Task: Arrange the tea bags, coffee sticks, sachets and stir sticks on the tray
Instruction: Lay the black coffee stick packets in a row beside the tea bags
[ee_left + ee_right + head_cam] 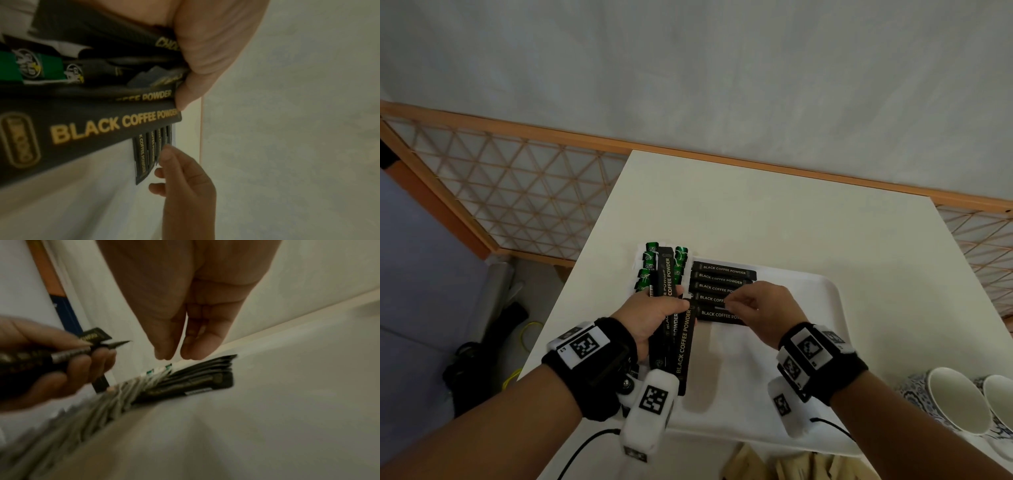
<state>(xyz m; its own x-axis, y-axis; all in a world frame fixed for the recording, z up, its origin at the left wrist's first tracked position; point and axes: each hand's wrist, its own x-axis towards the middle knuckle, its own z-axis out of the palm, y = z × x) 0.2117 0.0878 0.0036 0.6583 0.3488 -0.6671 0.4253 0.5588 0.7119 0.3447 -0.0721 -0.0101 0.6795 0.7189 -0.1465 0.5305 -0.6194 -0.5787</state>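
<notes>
A white tray [767, 373] lies on the white table. Green tea bags [648, 270] overlap in its far left corner. Beside them several black coffee sticks [722, 272] lie in a row, one below the other. My left hand [654, 315] grips a bundle of more black coffee sticks [681, 346] upright over the tray's left side; the left wrist view shows the bundle [92, 128] close up. My right hand [760, 305] hovers over the row's near sticks and holds nothing. In the right wrist view its fingers [193, 344] point down at the row [195, 378].
Two white cups with blue patterns [955, 401] stand at the table's front right. Brown paper sachets [808, 466] lie near the front edge. A wooden lattice screen [517, 192] borders the table [756, 212] on the left and at the back.
</notes>
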